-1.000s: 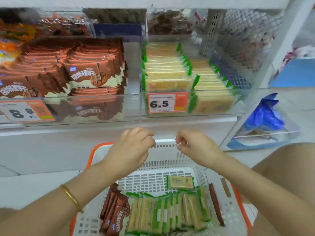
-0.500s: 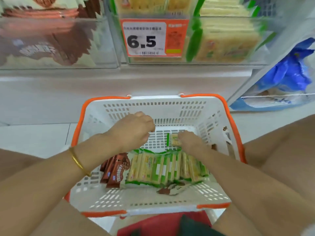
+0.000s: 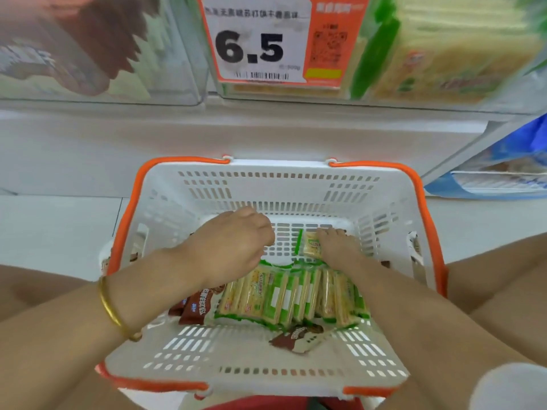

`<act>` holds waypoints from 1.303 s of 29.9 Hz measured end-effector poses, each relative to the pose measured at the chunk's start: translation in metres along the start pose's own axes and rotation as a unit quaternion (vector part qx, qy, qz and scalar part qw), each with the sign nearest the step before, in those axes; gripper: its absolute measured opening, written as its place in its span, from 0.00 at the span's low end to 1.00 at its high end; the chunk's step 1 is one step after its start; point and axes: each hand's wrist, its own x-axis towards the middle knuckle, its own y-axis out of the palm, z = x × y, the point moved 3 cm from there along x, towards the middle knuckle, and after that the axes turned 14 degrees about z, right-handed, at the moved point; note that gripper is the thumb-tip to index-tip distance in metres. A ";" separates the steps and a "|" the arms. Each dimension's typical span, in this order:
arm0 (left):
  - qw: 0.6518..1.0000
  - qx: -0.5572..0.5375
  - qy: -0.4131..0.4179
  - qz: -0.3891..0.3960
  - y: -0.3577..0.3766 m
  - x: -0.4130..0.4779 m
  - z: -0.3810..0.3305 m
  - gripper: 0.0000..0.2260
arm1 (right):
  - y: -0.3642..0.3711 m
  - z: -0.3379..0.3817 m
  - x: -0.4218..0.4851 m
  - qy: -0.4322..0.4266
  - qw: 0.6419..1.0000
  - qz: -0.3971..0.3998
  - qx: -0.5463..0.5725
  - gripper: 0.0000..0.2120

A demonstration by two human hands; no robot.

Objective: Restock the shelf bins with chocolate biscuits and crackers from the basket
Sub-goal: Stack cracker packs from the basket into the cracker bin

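Head view: a white basket point(image 3: 266, 184) with orange rim is seen on the floor below the shelf bins point(image 3: 444, 54). A row of cracker packs point(image 3: 290, 294) is stood on edge in its middle; chocolate biscuit packs point(image 3: 195, 306) are lain at the row's left, one more point(image 3: 299, 338) nearer. The left hand point(image 3: 233, 247) is held above the basket, fingers point(image 3: 260, 229) curled, nothing seen in them. The right hand point(image 3: 337, 247) is laid on a single cracker pack point(image 3: 311, 247) at the far end; whether its fingers point(image 3: 331, 233) are closed round it cannot be told.
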 end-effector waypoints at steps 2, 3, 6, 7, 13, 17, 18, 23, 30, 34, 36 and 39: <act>1.000 -0.007 -0.013 0.016 0.002 0.002 0.001 0.11 | 0.000 -0.002 0.002 0.001 1.000 0.010 -0.016 0.24; 0.999 -0.009 -0.020 0.025 0.002 0.003 0.001 0.11 | -0.001 -0.003 0.000 -0.002 1.000 0.016 -0.014 0.19; 0.997 -0.017 -0.048 0.057 0.000 0.005 0.001 0.14 | -0.013 -0.007 -0.007 -0.036 0.999 0.003 0.021 0.07; 0.995 -0.026 -0.059 0.069 -0.001 0.006 0.001 0.14 | -0.020 -0.006 -0.012 -0.055 0.997 -0.003 0.057 0.05; 0.972 -0.127 -0.171 0.104 -0.034 0.006 0.007 0.22 | -0.084 0.013 -0.088 -0.219 0.872 0.095 0.427 0.09; 0.914 -0.353 -0.192 0.057 -0.062 0.004 0.000 0.30 | -0.123 0.011 -0.155 -0.315 0.785 0.103 0.523 0.16; 0.900 -0.399 -0.175 0.035 -0.069 0.003 -0.006 0.27 | -0.131 0.010 -0.169 -0.332 0.774 0.095 0.532 0.17; 0.885 -0.454 -0.084 -0.058 -0.110 -0.017 -0.035 0.09 | -0.159 0.005 -0.233 -0.402 0.734 0.071 0.543 0.14; 0.944 -0.323 -0.070 0.016 -0.142 -0.058 -0.053 0.11 | -0.175 -0.007 -0.282 -0.429 0.709 -0.077 0.555 0.15; 0.982 -0.171 -0.075 0.013 -0.161 -0.067 -0.067 0.12 | -0.187 -0.006 -0.308 -0.431 0.777 -0.143 0.436 0.20; 0.987 -0.142 -0.061 -0.030 -0.177 -0.068 -0.075 0.11 | -0.195 -0.012 -0.317 -0.425 0.788 -0.169 0.412 0.14; 0.961 -0.190 -0.052 -0.196 -0.207 -0.072 -0.077 0.11 | -0.213 -0.039 -0.331 -0.438 0.721 -0.234 0.484 0.10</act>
